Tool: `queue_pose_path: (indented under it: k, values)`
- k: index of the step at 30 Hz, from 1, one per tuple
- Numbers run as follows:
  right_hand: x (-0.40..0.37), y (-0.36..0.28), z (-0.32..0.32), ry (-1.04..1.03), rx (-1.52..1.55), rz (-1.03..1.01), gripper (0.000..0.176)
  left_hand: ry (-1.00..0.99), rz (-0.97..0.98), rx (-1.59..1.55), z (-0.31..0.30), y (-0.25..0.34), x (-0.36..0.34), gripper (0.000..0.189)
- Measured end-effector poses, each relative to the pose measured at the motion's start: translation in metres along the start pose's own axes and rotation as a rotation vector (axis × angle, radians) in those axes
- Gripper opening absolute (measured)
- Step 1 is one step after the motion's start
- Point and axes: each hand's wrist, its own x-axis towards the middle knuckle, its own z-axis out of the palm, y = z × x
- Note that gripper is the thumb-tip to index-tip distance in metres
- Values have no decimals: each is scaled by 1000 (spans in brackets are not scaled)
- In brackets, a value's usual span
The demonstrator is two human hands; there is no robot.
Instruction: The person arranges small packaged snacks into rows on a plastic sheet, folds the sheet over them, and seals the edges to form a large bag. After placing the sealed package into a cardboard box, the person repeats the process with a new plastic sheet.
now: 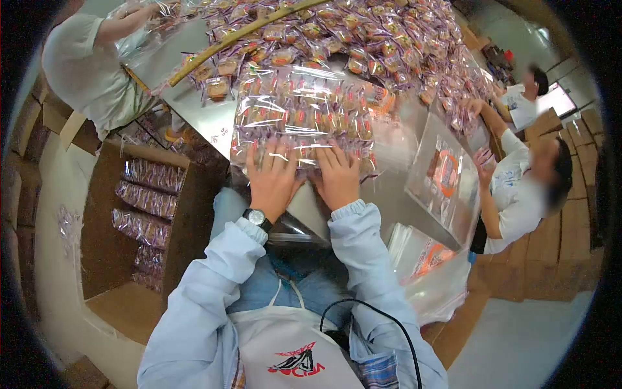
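Note:
A large clear plastic bag [304,97] packed with rows of small wrapped cakes lies on the metal table in front of me. My left hand [272,185] rests on the near left part of the bag, fingers stretched over the front row. Beside it, my right hand [338,178] lies on the near right part, its fingers also spread out flat. Both thumbs point inward at the bag's near edge, and what is under the palms is hidden. Loose wrapped cakes [285,55] are heaped behind the bag.
A long wooden stick [240,35] lies across the heap. An open carton [103,259] with filled bags stands at left. Printed clear bags [421,256] and an upright clear panel [421,165] are at right. People work at left and right; stacked cartons [544,259] stand behind.

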Motion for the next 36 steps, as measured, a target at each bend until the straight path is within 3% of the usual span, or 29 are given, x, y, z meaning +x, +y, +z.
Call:
queue_pose_path:
  k: [8, 12, 15, 16, 20, 26, 29, 32, 36]
  values:
    - [-2, -10, 23, 197, -101, 67, 53, 105, 60, 57, 16, -10, 3, 48]
    - [-7, -12, 33, 181, -72, 105, 46, -58, -7, 24, 8, -5, 12, 48]
    - [-5, -13, 31, 190, -84, 110, 45, -7, -4, 1, 11, -6, 16, 47]
    - [-7, -17, 28, 201, 18, 116, 49, 46, 61, 15, 16, -12, 16, 49]
    - [-35, -31, 17, 175, 111, 43, 58, -51, 27, 64, 13, -8, 15, 55]
    - [-75, -33, 10, 268, 214, 94, 50, 156, 186, -119, -2, -5, -16, 52]
    - [-80, -29, 6, 360, 257, 42, 42, 334, 148, -244, -3, 10, -58, 46]
    - [-93, -25, 21, 123, 523, 37, 41, 178, 113, -325, -8, 18, -66, 43]
    - [-85, -28, 7, 130, 452, 8, 37, 39, 46, -370, 3, 9, -43, 36]
